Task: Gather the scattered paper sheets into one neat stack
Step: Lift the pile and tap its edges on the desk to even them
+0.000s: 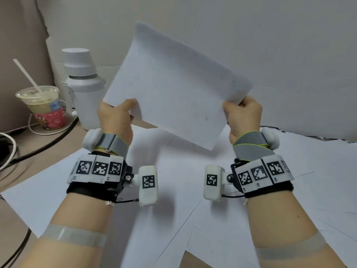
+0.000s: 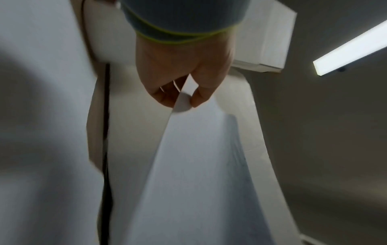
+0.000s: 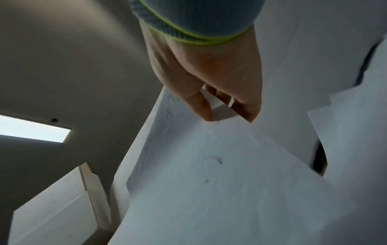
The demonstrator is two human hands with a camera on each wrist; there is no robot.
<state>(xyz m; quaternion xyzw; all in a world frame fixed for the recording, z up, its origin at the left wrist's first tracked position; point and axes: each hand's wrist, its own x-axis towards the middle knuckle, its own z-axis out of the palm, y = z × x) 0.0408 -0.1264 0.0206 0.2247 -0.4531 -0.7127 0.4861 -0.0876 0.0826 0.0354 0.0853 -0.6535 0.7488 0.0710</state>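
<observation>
I hold a white paper stack (image 1: 177,88) raised and tilted above the desk, one hand at each lower corner. My left hand (image 1: 117,115) pinches its left corner between thumb and fingers; the left wrist view shows the pinch on the paper stack (image 2: 184,102). My right hand (image 1: 243,113) grips the right corner, and in the right wrist view the fingers curl round the paper stack (image 3: 222,109). Several loose white sheets (image 1: 173,190) lie overlapping on the desk below my wrists.
A white flask (image 1: 85,88) and an iced drink cup with a straw (image 1: 46,107) stand at the back left, beside cables (image 1: 38,146). A white panel (image 1: 270,45) rises behind. More sheets (image 1: 328,190) spread to the right.
</observation>
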